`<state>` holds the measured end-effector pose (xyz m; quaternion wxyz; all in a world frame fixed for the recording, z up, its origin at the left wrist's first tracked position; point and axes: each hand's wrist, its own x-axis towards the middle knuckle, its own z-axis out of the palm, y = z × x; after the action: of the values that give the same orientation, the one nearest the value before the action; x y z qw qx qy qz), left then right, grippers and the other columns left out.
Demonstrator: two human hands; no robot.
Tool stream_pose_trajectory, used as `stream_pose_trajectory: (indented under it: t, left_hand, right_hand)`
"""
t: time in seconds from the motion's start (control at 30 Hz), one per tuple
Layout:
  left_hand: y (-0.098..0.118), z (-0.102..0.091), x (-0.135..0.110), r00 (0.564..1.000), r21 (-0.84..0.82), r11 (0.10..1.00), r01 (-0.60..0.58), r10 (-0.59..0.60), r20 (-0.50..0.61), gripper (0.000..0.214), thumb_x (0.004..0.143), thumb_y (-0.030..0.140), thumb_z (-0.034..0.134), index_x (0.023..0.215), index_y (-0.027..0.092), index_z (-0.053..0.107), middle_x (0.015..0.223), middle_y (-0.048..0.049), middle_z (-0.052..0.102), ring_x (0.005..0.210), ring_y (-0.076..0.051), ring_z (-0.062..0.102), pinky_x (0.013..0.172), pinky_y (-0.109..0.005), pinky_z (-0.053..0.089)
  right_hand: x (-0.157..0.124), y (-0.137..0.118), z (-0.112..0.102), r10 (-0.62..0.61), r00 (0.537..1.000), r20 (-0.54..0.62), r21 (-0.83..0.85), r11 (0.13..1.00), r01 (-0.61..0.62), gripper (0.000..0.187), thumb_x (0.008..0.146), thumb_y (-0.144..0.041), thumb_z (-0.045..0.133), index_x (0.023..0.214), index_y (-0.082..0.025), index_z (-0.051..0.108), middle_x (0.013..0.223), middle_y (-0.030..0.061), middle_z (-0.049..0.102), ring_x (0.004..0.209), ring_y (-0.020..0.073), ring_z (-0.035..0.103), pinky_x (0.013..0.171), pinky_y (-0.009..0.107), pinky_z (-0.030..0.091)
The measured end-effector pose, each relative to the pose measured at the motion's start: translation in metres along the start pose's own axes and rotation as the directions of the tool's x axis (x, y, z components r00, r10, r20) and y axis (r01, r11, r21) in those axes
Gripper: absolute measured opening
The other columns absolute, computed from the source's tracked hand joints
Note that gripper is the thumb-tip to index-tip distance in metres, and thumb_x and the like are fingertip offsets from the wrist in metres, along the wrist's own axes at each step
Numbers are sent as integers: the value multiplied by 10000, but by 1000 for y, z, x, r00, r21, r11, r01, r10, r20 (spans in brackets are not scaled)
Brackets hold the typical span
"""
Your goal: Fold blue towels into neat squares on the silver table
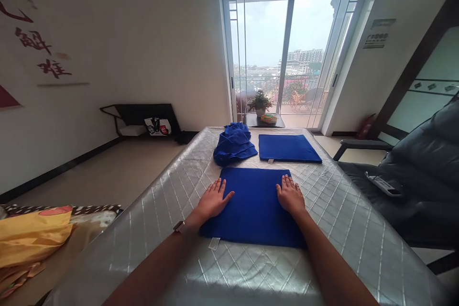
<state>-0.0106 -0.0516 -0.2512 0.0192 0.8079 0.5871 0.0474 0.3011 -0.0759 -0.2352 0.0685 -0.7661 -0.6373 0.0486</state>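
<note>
A blue cloth (256, 210), folded into a flat rectangle, lies in front of me with a white label (214, 243) sticking out at its near left corner. My left hand (214, 198) rests flat on its left edge, fingers stretched out. On the right edge lies my right hand (290, 194), also flat with fingers extended. Behind it on the right is a second folded blue cloth (289, 147) with a small label. A crumpled heap of blue cloth (234, 146) sits to the left of that one.
A silver quilted cover (172, 201) spreads over the table. To the right stands a black armchair (423, 167) with a remote control (383, 184) on it. Yellow fabric (34, 236) is at the lower left. Beyond the table's far edge are a potted plant (260, 103) and a sliding glass door (261, 43).
</note>
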Motion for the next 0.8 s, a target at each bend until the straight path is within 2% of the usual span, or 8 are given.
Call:
stream_pose_trajectory:
  t: [0.13, 0.23, 0.37, 0.47, 0.53, 0.6, 0.7, 0.8]
  left_hand:
    - [32, -11, 17, 999, 7, 1000, 23, -22, -48, 901, 961, 722, 119, 1555, 67, 296, 1604, -195, 281, 1498, -350, 226, 1208, -521, 180]
    - [84, -14, 36, 989, -45, 990, -133, 129, -77, 863, 989, 668, 91, 1539, 47, 326, 1611, -187, 272, 1508, -310, 212, 1223, -463, 183]
    - [160, -8, 65, 926, -128, 918, -375, 364, -99, 706, 1042, 543, 98, 1540, 104, 340, 1605, -149, 317, 1505, -241, 238, 1218, -422, 213]
    - [192, 0, 79, 893, -129, 884, -449, 437, -112, 612, 1063, 474, 139, 1541, 153, 344, 1597, -131, 344, 1503, -229, 245, 1212, -440, 229]
    - [195, 5, 84, 897, -123, 889, -441, 431, -101, 608, 1065, 467, 138, 1533, 150, 361, 1591, -135, 356, 1498, -232, 259, 1213, -442, 229]
    - [184, 8, 85, 913, -122, 906, -405, 395, -98, 654, 1057, 505, 116, 1528, 129, 372, 1593, -137, 349, 1498, -233, 259, 1221, -433, 212]
    - [148, 7, 84, 952, -118, 946, -303, 294, -89, 731, 1033, 586, 97, 1539, 126, 355, 1609, -112, 313, 1508, -229, 229, 1233, -423, 183]
    - [96, 1, 83, 986, -81, 983, -164, 162, -34, 747, 1023, 613, 112, 1552, 133, 330, 1621, -102, 282, 1512, -232, 213, 1236, -429, 167]
  right_hand:
    - [0, -1, 1, 8, 1000, -8, 21, 1000, -8, 665, 1013, -410, 159, 1575, -61, 219, 1650, 98, 192, 1523, 190, 129, 1227, 391, 76]
    - [-2, -2, 0, 11, 1000, -15, 15, 1000, -11, 662, 1014, -405, 159, 1573, -56, 226, 1647, 108, 199, 1523, 195, 132, 1225, 390, 80]
    - [-6, 1, -3, -38, 999, -18, -37, 999, 37, 633, 999, -314, 197, 1571, -45, 228, 1647, 112, 195, 1522, 206, 139, 1223, 392, 107]
    - [-7, 4, -3, -75, 997, 4, -67, 995, 75, 635, 965, -226, 247, 1581, -75, 212, 1654, 84, 172, 1525, 201, 129, 1221, 382, 119]
    - [-6, 5, -1, -70, 998, 1, -60, 996, 70, 632, 965, -221, 242, 1580, -75, 218, 1651, 87, 182, 1523, 201, 136, 1221, 383, 126]
    - [-4, 4, 1, -51, 999, -14, -41, 998, 50, 622, 986, -261, 210, 1571, -54, 236, 1645, 101, 204, 1520, 205, 153, 1221, 390, 127]
    - [-1, 3, 4, -19, 999, -39, -5, 1000, 18, 641, 1009, -353, 175, 1566, -45, 245, 1640, 103, 224, 1518, 204, 163, 1226, 393, 98]
    - [1, 2, 5, 0, 1000, -25, 19, 1000, 0, 649, 1009, -375, 166, 1573, -62, 232, 1648, 86, 202, 1520, 189, 146, 1228, 382, 70]
